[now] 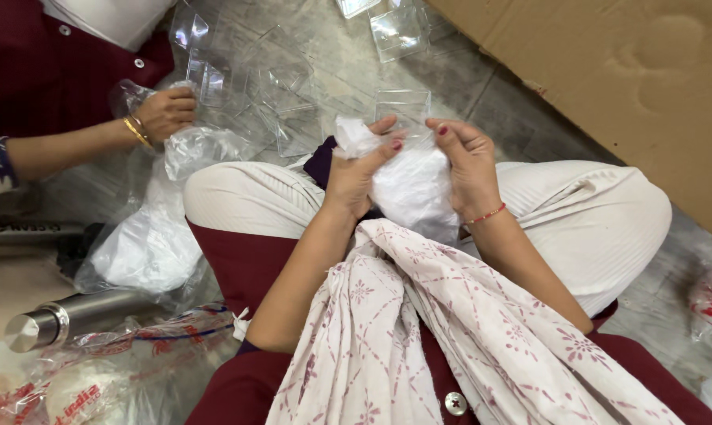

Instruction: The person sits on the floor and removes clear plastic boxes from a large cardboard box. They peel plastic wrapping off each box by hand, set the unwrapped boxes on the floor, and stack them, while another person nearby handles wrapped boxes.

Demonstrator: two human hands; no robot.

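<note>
At the far left, a co-worker's hand [165, 112] with gold bangles grips a clear plastic bag [202, 147] that lies on the grey stone floor [490, 102]. Below it a bigger plastic bag [147, 244] holds white material, and a steel cylinder [64, 319] lies near the bottom left corner. Several clear plastic boxes [281, 83] are spread on the floor above the knees.

In the middle, the person's left hand [356, 175] holds a white cloth bundle [407, 189] wrapped in thin plastic; its fingers [387, 145] are closed on the upper left part of the bundle. The bundle rests over the lap, between both hands, just in front of one clear box [403, 106].

The right hand [467, 161] presses the right side of the same bundle, the fingers curled on it. A red thread bracelet [486, 214] is on this wrist. A white scarf with red flowers [450, 338] hangs below the arms. At the right, a brown cardboard sheet [631, 86] lies on the floor.
</note>
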